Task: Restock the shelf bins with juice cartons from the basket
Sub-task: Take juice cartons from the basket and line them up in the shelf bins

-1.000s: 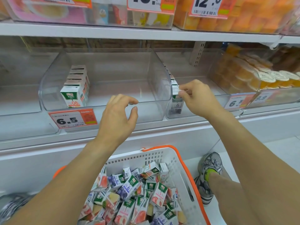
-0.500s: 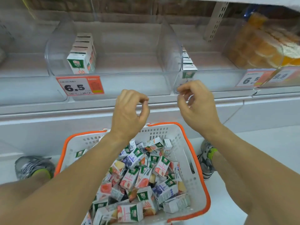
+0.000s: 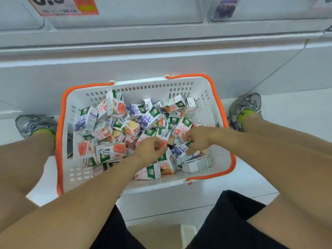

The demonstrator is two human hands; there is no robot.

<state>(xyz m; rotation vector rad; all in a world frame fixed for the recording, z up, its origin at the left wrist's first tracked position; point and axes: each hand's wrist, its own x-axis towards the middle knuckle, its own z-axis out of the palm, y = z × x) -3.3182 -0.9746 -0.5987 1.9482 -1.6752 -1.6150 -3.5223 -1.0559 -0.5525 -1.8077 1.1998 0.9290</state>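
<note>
A white basket [image 3: 206,90] with orange handles stands on the floor between my feet, piled with several small juice cartons [image 3: 125,123] in purple, pink and orange. Both my hands are down in the pile near its front right. My left hand [image 3: 150,150] curls its fingers round an orange-and-white carton [image 3: 166,163]. My right hand [image 3: 196,138] pinches a purple grape carton [image 3: 180,152] by its green-topped end. Only the lower front edge of the clear shelf bins [image 3: 125,15] shows at the top.
An orange price tag [image 3: 62,6] hangs on the bin front at top left. The white shelf base [image 3: 161,62] runs right behind the basket. My shoes [image 3: 34,124] [image 3: 246,106] flank the basket on the white floor.
Both hands dropped from the shelf edge into the basket and closed on cartons. My view tilted down, so the bins slid almost out of sight.
</note>
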